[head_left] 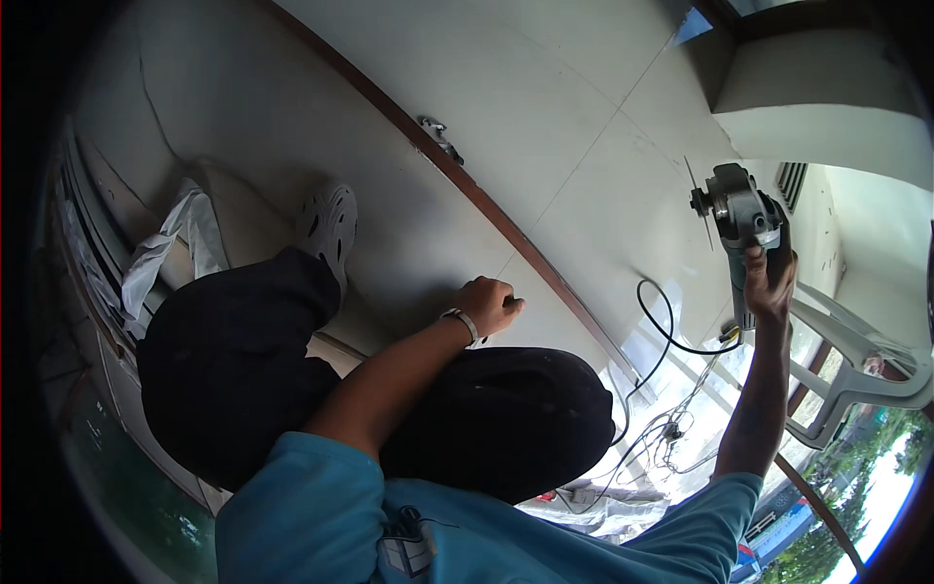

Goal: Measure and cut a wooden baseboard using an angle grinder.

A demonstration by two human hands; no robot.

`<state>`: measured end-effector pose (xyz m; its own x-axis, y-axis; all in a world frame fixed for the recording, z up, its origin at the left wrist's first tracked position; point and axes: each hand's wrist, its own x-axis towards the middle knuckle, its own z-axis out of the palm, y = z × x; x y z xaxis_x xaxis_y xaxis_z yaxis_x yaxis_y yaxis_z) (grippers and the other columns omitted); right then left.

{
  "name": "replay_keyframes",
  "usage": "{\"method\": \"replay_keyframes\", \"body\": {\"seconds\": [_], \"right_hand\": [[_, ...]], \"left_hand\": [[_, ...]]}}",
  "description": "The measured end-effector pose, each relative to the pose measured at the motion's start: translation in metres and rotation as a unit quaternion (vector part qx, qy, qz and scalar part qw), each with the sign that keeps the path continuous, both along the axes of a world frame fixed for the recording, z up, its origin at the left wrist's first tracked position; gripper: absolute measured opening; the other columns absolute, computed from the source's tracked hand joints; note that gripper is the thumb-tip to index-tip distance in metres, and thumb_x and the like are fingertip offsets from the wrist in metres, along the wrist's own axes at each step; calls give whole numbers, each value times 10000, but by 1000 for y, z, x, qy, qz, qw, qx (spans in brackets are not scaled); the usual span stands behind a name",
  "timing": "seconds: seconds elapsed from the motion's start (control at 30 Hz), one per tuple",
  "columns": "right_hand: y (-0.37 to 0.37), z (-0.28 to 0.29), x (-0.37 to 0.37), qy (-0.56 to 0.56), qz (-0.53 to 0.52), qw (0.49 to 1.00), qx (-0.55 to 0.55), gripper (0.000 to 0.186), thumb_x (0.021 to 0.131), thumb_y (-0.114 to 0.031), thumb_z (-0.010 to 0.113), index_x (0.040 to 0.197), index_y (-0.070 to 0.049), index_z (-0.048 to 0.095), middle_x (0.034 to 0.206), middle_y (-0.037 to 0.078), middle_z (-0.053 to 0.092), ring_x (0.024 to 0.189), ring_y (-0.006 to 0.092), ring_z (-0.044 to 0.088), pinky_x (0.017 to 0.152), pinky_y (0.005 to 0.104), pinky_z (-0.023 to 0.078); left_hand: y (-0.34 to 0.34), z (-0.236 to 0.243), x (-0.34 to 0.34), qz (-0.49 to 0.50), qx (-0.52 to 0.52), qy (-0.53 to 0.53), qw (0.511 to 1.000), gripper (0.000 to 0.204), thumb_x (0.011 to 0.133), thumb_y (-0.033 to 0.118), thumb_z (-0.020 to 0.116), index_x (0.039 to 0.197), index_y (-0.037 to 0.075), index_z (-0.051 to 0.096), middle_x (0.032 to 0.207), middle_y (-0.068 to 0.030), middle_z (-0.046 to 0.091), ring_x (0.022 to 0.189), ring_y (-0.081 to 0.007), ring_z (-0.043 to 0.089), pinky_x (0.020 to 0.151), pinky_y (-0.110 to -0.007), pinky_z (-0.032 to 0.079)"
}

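Note:
My right hand (pixel 773 279) is raised at the right, wrapped round the body of an angle grinder (pixel 744 209). The grinder's thin disc (pixel 699 202) is seen nearly edge-on and points left, with no visible contact with anything. From the grinder's lower end a black cable (pixel 671 331) loops down and to the left. Near my bent knee, my left hand (pixel 489 306) is curled into a loose fist with nothing visible in it. A long brown strip (pixel 496 212) runs diagonally past that hand, across the pale surface.
A small metal fitting (pixel 443 139) lies by the brown strip. Tangled cords (pixel 671 428) lie at the lower right, near a white plastic chair (pixel 856 384). Crumpled clear plastic (pixel 180 243) and long panels are at the left. My foot wears a pale clog (pixel 331 229).

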<state>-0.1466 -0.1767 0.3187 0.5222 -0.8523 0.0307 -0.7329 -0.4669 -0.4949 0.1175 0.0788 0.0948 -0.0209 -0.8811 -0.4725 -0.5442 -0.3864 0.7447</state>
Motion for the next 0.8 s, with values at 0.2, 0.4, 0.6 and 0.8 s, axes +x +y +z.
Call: {"method": "replay_keyframes", "body": {"seconds": [0.2, 0.4, 0.6, 0.8], "right_hand": [[23, -77, 35, -2, 27, 978, 208, 763, 906, -668, 446, 1292, -13, 504, 862, 177, 668, 800, 270, 647, 719, 396, 493], [41, -107, 69, 93, 57, 930, 352, 830, 866, -730, 425, 1294, -27, 529, 1030, 234, 674, 1015, 344, 649, 870, 436, 477], [44, -131, 61, 137, 48, 918, 368, 885, 833, -787, 410, 1305, -48, 530, 1091, 229, 665, 1065, 353, 631, 913, 432, 463], [52, -135, 70, 176, 34, 908, 378, 866, 843, -776, 415, 1321, -63, 519, 1111, 224, 664, 1093, 373, 625, 926, 444, 459]], "left_hand": [[-42, -22, 97, 417, -46, -137, 897, 330, 865, 366, 667, 840, 38, 704, 862, -140, 726, 824, -317, 703, 769, -407, 548], [-113, -11, 202, 513, -41, -104, 851, 770, 775, 493, 756, 1331, 17, 519, 1261, -192, 614, 1149, -314, 610, 978, -390, 479], [-131, -6, 212, 440, -27, -69, 895, 1012, 692, 419, 842, 1475, 34, 330, 1406, -192, 505, 1303, -319, 493, 1078, -382, 413], [-123, -14, 213, 428, -22, -58, 902, 1074, 688, 314, 861, 1517, 50, 233, 1429, -151, 498, 1326, -290, 475, 1104, -361, 394]]}}
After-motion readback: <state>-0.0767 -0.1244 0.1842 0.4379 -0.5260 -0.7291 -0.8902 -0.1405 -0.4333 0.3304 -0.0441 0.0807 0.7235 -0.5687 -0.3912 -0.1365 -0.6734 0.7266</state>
